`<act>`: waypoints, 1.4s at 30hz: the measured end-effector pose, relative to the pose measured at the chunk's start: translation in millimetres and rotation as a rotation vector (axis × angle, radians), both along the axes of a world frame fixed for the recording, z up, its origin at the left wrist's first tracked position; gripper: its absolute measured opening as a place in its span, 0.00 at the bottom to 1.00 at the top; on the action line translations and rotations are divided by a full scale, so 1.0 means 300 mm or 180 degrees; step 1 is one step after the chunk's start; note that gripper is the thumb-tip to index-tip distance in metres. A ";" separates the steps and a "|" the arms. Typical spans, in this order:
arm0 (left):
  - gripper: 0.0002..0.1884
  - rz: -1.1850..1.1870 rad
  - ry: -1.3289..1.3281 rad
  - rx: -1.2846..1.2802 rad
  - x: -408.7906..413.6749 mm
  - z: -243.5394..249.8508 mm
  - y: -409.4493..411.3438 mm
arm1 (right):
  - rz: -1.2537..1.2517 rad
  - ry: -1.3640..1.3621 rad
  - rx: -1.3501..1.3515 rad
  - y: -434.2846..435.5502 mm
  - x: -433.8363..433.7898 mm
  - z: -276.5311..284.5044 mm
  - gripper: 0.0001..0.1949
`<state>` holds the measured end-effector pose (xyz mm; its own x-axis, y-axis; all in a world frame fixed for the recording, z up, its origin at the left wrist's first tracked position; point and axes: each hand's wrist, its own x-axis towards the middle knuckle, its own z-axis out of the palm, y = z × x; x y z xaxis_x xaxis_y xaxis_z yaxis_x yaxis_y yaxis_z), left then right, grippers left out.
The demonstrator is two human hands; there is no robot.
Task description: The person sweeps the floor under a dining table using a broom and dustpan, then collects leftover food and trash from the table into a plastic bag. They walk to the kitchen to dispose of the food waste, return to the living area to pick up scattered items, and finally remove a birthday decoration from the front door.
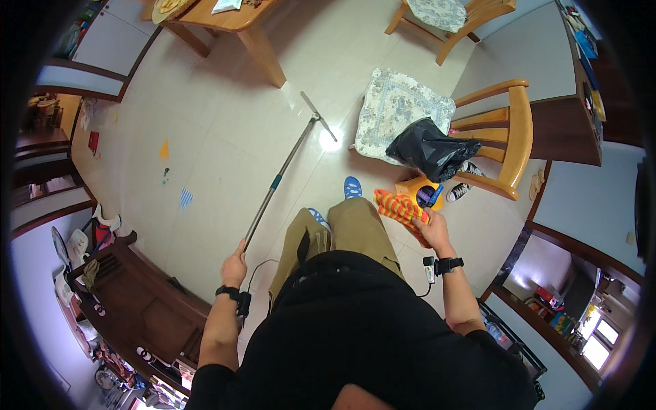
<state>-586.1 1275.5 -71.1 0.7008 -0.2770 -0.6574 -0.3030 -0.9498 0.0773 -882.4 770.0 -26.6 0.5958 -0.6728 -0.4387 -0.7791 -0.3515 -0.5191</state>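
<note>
My left hand (pixel 234 267) grips the end of a long metal telescopic pole (pixel 263 209) with a teal joint. A thin bar-shaped head (pixel 319 117), of a flat mop or a squeegee, meets the tile floor at its far end. In my right hand (pixel 434 231) hangs a red-and-yellow striped cloth (pixel 400 209), held clear of my right leg. Just beyond that hand is a yellow container (pixel 407 188) with a dark round part and a blue piece on it. The container is partly hidden by the cloth and a black plastic bag (pixel 430 148).
The bag lies on a wooden chair's floral cushion (pixel 394 110); black-and-white sneakers (pixel 457 192) are underneath. A wooden table (pixel 225 18) stands ahead, and a second chair (pixel 451 31) at the upper right. At left are a dark wooden bench (pixel 148 318) and an orange triangle (pixel 164 148) on the floor.
</note>
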 end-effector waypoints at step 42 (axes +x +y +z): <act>0.17 -0.0492 -0.1977 0.1577 0.345 0.645 -0.238 | -0.1803 -0.1295 0.1746 -0.850 -0.466 0.183 0.26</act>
<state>-482.6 1204.2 122.4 0.9559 -0.1792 -0.2326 -0.2830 -0.7735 -0.5671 -1022.1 514.9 28.2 0.4172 -0.6712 -0.6127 -0.4790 0.4106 -0.7759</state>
